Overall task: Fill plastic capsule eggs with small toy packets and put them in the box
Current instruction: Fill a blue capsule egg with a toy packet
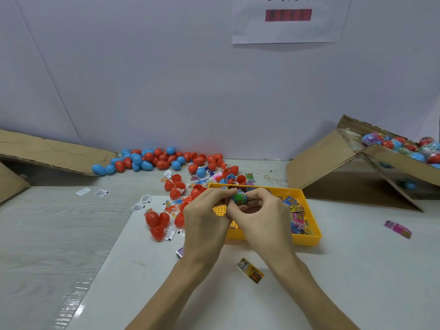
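Note:
My left hand (206,219) and my right hand (263,216) meet above the yellow tray (307,238), and together their fingertips pinch a capsule egg (240,198) with a green printed wrapper round it. The tray holds several colourful printed wrappers (296,215). Loose red and blue egg halves and whole eggs (157,160) lie in a heap at the back of the table. Open red halves (157,222) and small toy packets (169,233) lie just left of my left hand. The cardboard box (333,158) at the right holds several wrapped eggs (402,146).
A flattened cardboard flap (52,151) leans at the far left. One yellow wrapper (250,270) lies on the white sheet between my forearms, and a pink wrapper (397,229) lies at the right. White paper slips (101,192) are scattered left of centre. A wall stands behind.

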Action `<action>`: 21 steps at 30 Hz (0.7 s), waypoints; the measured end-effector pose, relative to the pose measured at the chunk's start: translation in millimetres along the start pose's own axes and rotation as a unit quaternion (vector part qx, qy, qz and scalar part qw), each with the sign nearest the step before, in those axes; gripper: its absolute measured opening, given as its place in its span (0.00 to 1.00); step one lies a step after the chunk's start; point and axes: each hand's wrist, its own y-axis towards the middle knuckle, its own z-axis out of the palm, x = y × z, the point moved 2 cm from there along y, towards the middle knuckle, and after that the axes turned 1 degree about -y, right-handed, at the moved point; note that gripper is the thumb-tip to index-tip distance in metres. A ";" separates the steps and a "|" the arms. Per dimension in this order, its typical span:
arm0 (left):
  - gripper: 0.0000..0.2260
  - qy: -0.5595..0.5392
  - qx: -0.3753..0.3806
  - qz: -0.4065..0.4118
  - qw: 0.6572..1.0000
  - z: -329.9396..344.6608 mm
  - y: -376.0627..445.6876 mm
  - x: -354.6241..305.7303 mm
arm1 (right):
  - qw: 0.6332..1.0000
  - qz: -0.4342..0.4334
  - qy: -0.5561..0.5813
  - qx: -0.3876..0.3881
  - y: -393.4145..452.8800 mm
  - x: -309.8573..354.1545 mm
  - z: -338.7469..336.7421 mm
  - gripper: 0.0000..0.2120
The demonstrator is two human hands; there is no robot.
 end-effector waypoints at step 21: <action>0.15 0.160 0.121 0.004 0.980 2.2 7.5 41.7 | 0.801 0.208 0.561 0.033 111.4 -19.0 -111.4 0.15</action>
